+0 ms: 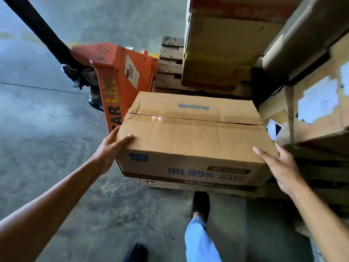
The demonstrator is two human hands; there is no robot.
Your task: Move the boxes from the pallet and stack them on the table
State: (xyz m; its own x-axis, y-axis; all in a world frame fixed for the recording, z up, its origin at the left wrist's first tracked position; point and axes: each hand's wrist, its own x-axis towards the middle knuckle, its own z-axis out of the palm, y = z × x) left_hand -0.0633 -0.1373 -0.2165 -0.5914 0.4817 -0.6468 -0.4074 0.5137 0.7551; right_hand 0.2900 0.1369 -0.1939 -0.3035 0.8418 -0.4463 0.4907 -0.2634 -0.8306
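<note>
**A:** Where's your box right now?

**B:** The Glodway carton (192, 137) sits at the near edge of the wooden pallet (170, 72), beside the orange pallet jack (120, 76), with taller cartons (222, 44) stacked behind and to your right.

**A:** And your hands?

**B:** Your left hand (111, 148) presses flat on the left end, thumb over the top edge. Your right hand (279, 163) lies against the right end, fingers straight. Neither curls round anything.

**A:** How will it handle?

**B:** Stiff corrugated board, taped seam on top, so it should keep its shape. Its weight I can't judge from here; probably moderate. Get your fingers under the bottom corners and don't squeeze the smooth sides, which may slip
</note>
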